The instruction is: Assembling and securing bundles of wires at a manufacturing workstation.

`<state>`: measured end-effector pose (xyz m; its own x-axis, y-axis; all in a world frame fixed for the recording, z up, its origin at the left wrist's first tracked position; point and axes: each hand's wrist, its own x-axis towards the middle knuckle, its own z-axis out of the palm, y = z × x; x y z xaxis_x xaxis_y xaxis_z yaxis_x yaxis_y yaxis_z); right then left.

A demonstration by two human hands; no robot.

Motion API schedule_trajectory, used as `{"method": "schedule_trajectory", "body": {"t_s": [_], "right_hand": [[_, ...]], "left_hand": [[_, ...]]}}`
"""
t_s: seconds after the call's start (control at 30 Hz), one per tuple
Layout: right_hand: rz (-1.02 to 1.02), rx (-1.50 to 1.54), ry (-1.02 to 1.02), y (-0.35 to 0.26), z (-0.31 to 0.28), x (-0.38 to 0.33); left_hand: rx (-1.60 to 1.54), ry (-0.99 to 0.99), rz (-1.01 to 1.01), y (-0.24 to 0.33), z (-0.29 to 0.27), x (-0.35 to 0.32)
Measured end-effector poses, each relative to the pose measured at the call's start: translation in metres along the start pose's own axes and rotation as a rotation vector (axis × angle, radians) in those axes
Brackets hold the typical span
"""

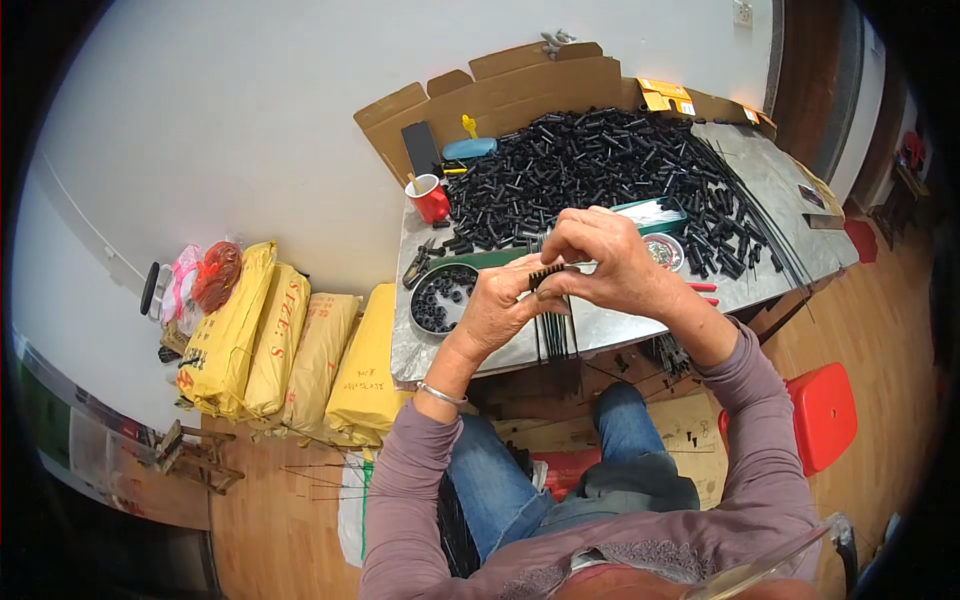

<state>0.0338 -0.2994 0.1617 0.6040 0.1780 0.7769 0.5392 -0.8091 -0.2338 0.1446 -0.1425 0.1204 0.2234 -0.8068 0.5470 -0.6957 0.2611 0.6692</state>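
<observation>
Both hands raised together over the near table edge (pixel 420 340), close to the eyes for fine work. Left hand (pixel 497 305) curled, pinching 1 short black ribbed piece (pixel 545 273) by its near end. Right hand (pixel 610 262) arched over it, fingertips closed on the far end. Below the hands, 1 bundle of thin black rods (pixel 553 335) within reach. Beyond them, a heap of black tubes (pixel 590 165), too many to count. Left of the hands: 1 round tray (pixel 442 297), 1 red mug (pixel 430 198). Farther left, 4 yellow sacks (pixel 275 345).

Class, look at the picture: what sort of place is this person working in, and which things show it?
Probably a small assembly workshop: a metal-topped table heaped with black plastic tubes, yellow sacks stacked against the wall, and both hands fitting a small black part.
</observation>
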Motion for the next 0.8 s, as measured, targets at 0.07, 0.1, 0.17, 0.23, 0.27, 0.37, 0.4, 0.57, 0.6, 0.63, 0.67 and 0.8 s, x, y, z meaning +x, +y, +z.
{"method": "schedule_trajectory", "body": {"t_s": [0.07, 0.1, 0.17, 0.23, 0.27, 0.37, 0.4, 0.57, 0.6, 0.63, 0.67, 0.8], "right_hand": [[0.099, -0.021, -0.011, -0.009, 0.001, 0.004], [0.104, 0.036, 0.01, -0.011, 0.002, 0.005], [0.028, -0.006, 0.005, -0.006, 0.009, 0.003], [-0.037, -0.018, -0.007, -0.004, 0.015, 0.001], [-0.037, -0.019, -0.016, -0.005, 0.016, 0.001], [0.035, 0.025, -0.028, -0.009, 0.018, 0.006], [0.033, 0.028, -0.044, -0.011, 0.018, 0.006], [0.367, 0.524, -0.157, 0.002, 0.002, 0.015], [0.563, 0.665, -0.117, 0.009, -0.003, 0.022], [0.61, 0.645, 0.002, 0.029, -0.007, 0.022], [0.652, 0.615, 0.124, 0.055, -0.008, 0.019], [0.987, 0.332, 0.079, 0.15, 0.052, -0.028]], "left_hand": [[-0.058, 0.005, -0.096, 0.004, 0.005, -0.001], [-0.117, 0.01, -0.191, 0.005, 0.009, -0.003], [-0.129, 0.052, -0.168, -0.01, 0.026, -0.014], [-0.052, 0.045, -0.137, -0.026, 0.04, -0.028], [-0.059, 0.05, -0.138, -0.032, 0.043, -0.031], [0.586, -0.178, 0.148, -0.055, 0.048, -0.043], [0.579, -0.166, 0.14, -0.062, 0.052, -0.046], [0.448, -0.167, 0.119, -0.092, 0.055, -0.06], [0.477, -0.151, 0.151, -0.096, 0.054, -0.065], [0.483, -0.205, 0.082, -0.09, 0.054, -0.063], [0.468, -0.193, 0.088, -0.09, 0.058, -0.063], [0.517, -0.127, 0.108, -0.095, 0.063, -0.065]]}}
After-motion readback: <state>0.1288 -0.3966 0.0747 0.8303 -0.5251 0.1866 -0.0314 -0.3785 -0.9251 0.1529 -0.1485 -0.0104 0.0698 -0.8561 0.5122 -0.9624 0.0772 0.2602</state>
